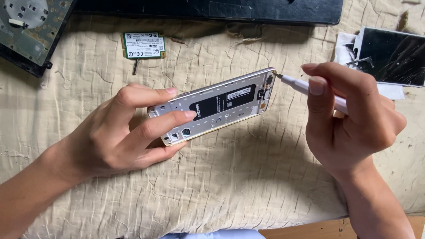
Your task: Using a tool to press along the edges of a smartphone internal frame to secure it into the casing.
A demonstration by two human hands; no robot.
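My left hand (113,135) holds an opened smartphone (221,104) by its left end, back cover off, with a black battery and a silver frame showing. Thumb and fingers pinch it, tilted above the cloth. My right hand (349,119) grips a white screwdriver (297,84) like a pen. Its tip touches the phone's upper right corner.
A small green circuit card (144,45) with a white label lies at the upper left beside a loose screw or pin (134,66). A dark laptop base (26,31) lies in the top left corner, another dark device (208,11) along the top, a cracked screen panel (392,55) on white paper at right. Crinkled beige cloth (230,177) covers the surface.
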